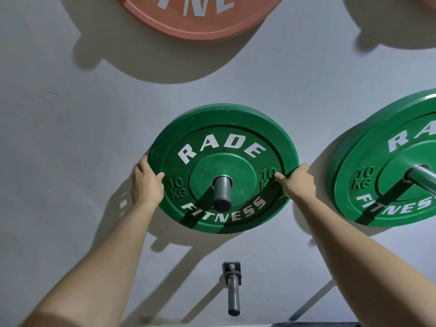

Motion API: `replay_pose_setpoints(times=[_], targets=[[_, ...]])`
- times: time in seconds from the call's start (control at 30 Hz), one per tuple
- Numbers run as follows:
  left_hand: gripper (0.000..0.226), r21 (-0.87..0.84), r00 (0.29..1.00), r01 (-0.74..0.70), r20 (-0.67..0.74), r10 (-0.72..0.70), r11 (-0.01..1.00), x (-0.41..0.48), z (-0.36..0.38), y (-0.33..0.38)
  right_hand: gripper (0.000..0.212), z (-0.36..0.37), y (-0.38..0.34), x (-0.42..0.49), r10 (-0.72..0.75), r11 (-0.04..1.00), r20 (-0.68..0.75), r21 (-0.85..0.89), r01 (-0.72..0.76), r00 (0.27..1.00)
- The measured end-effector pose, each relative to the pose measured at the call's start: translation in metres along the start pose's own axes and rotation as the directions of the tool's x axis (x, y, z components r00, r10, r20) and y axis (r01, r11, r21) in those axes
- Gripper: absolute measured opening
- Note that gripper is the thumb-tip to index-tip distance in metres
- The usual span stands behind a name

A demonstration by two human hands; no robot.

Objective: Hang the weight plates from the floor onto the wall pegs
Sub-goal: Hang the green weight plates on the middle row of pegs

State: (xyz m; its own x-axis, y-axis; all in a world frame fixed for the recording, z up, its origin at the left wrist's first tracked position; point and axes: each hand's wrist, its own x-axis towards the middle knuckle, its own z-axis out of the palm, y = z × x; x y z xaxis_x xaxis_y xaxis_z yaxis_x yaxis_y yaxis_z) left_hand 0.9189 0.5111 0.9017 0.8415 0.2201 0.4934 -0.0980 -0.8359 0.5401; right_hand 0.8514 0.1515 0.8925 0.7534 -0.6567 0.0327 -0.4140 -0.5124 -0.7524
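A green 10 kg weight plate point(223, 142) marked RADE FITNESS hangs on a grey wall peg point(221, 192) that passes through its centre hole. My left hand point(146, 182) grips the plate's left rim, thumb on the face and fingers behind the edge. My right hand point(297, 182) grips the right rim the same way. The plate sits close against the white wall point(70, 138).
A second green 10 kg plate point(387, 185) hangs on its own peg at the right. A red plate point(200, 22) hangs above, cut off by the top edge. Below the held plate a bare peg point(233, 296) sticks out of a wall bracket.
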Motion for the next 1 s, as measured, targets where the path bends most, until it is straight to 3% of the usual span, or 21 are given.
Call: replay_pose_setpoints(times=[0.13, 0.23, 0.33, 0.4, 0.5, 0.67, 0.73, 0.83, 0.9, 0.93, 1.0], targets=[[0.061, -0.006, 1.0, -0.012, -0.002, 0.012, 1.0, 0.004, -0.001, 0.003, 0.068, -0.002, 0.002, -0.003, 0.001, 1.0, 0.003, 0.011, -0.001, 1.0], [0.067, -0.143, 0.992, 0.119, -0.015, -0.123, 0.983, -0.005, 0.003, 0.012, 0.08, -0.002, 0.001, -0.005, 0.053, 0.999, 0.015, -0.001, -0.052, 0.999], [0.096, -0.397, 0.881, 0.467, 0.138, -0.452, 0.79, -0.02, 0.011, 0.026, 0.116, 0.008, -0.008, -0.017, 0.254, 0.935, 0.169, 0.211, -0.286, 0.952], [0.116, -0.443, 0.785, 0.618, 0.305, -0.539, 0.65, -0.03, 0.02, 0.032, 0.14, 0.02, -0.013, -0.029, 0.315, 0.827, 0.312, 0.373, -0.421, 0.896], [0.129, -0.399, 0.785, 0.618, 0.352, -0.509, 0.677, -0.035, 0.032, 0.034, 0.161, 0.039, -0.019, -0.034, 0.304, 0.785, 0.339, 0.44, -0.435, 0.89], [0.131, -0.36, 0.802, 0.593, 0.341, -0.491, 0.72, -0.025, 0.04, 0.03, 0.187, 0.065, -0.018, -0.011, 0.344, 0.743, 0.34, 0.471, -0.475, 0.875], [0.129, -0.35, 0.808, 0.584, 0.344, -0.479, 0.733, -0.023, 0.038, 0.029, 0.178, 0.057, -0.026, -0.02, 0.36, 0.73, 0.365, 0.463, -0.503, 0.859], [0.124, -0.33, 0.813, 0.569, 0.361, -0.457, 0.753, -0.024, 0.031, 0.028, 0.141, 0.046, -0.032, -0.029, 0.338, 0.739, 0.382, 0.459, -0.494, 0.86], [0.119, -0.324, 0.821, 0.556, 0.36, -0.443, 0.766, -0.025, 0.021, 0.028, 0.128, 0.038, -0.027, -0.027, 0.332, 0.812, 0.341, 0.371, -0.451, 0.879], [0.115, -0.317, 0.833, 0.536, 0.349, -0.43, 0.782, -0.026, 0.015, 0.029, 0.115, 0.032, -0.025, -0.029, 0.299, 0.871, 0.307, 0.299, -0.39, 0.903], [0.109, -0.284, 0.875, 0.462, 0.298, -0.381, 0.84, -0.031, 0.0, 0.033, 0.058, 0.018, -0.019, -0.035, 0.177, 0.952, 0.236, 0.204, -0.226, 0.956]])
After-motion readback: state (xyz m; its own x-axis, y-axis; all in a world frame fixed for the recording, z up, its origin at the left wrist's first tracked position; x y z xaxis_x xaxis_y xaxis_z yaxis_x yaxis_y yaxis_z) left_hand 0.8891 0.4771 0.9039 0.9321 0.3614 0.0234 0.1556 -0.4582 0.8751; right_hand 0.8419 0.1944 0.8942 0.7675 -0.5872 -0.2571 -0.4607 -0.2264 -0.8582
